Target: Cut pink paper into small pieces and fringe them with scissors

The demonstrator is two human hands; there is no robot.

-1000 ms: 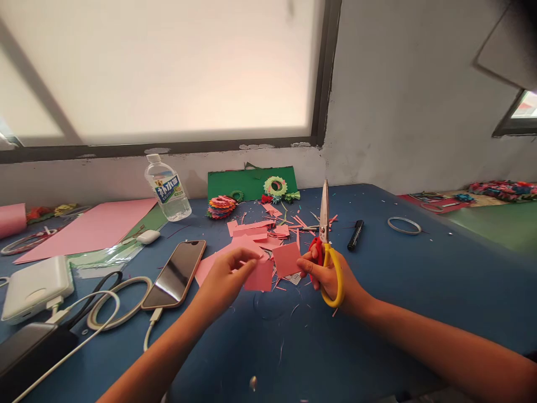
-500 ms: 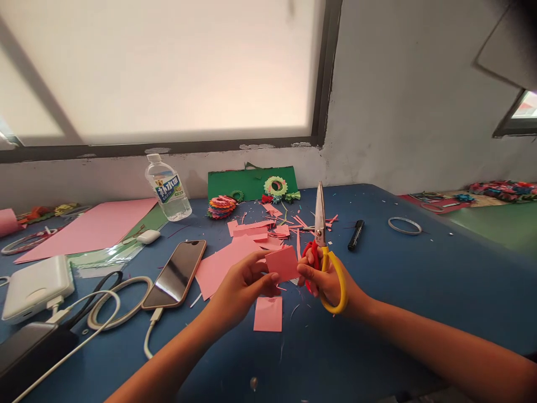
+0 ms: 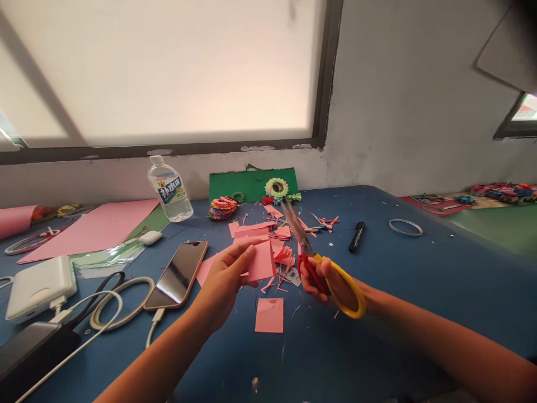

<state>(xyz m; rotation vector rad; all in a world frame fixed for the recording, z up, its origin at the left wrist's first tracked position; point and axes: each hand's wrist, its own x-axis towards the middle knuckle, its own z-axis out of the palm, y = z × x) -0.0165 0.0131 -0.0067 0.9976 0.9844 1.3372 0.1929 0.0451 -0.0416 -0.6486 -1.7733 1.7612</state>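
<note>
The blue table (image 3: 419, 291) filled the lower half of the frame. It had bare room at centre right and along the bottom edge, and was crowded at left by a large pink sheet (image 3: 92, 226), a phone (image 3: 178, 274) and cables.

At the frame's centre the left hand (image 3: 222, 282) was raised off the table. Its thumb and fingers were pinched on the left edge of a pink paper piece (image 3: 262, 260), which stood roughly upright with its free edge to the right.

Just right of it, the right hand (image 3: 331, 280) was closed through the red and yellow handles of the scissors (image 3: 311, 256). Their long axis ran from the handles at lower right up to the upper left, and the blurred blades passed close beside the paper's right edge. How far the blades were parted could not be told. The right hand was thus the nearer to that free edge.

Below the held piece a smaller pink square (image 3: 269, 314) lay flat on the table, and pink scraps (image 3: 268, 230) lay beyond. A black marker (image 3: 356, 235) lay well apart at right.
</note>
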